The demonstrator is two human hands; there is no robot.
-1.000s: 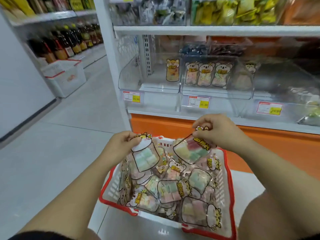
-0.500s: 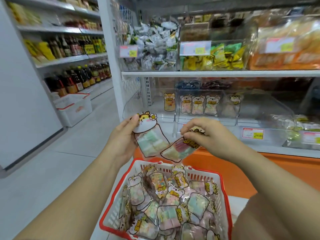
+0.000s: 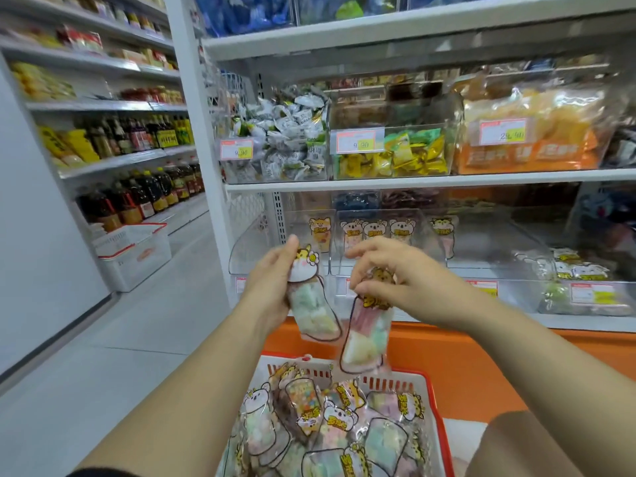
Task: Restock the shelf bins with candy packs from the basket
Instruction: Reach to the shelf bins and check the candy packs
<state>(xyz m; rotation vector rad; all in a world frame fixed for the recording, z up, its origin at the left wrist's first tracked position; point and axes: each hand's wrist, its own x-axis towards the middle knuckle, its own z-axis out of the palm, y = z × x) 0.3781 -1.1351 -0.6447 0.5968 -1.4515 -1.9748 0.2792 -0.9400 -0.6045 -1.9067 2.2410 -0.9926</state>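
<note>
Hands meet at the centre of the frame, above the basket. The left hand grips a candy pack by its cartoon-animal top, fingers curled behind it and the pack nearly upright. The right hand pinches the top of a second pack between thumb and fingertips, the other fingers loosely spread. That pack hangs straight down, its lower end just over the basket's far rim and just beside the first pack.

The red-rimmed basket at lower centre is heaped with more packs of the same kind. Behind the hands, clear shelf bins hold a few packs standing upright at the back. One shelf higher, bins of wrapped sweets carry price tags. At the left of the frame, dark bottles line another shelf, and a white crate sits on the grey floor.
</note>
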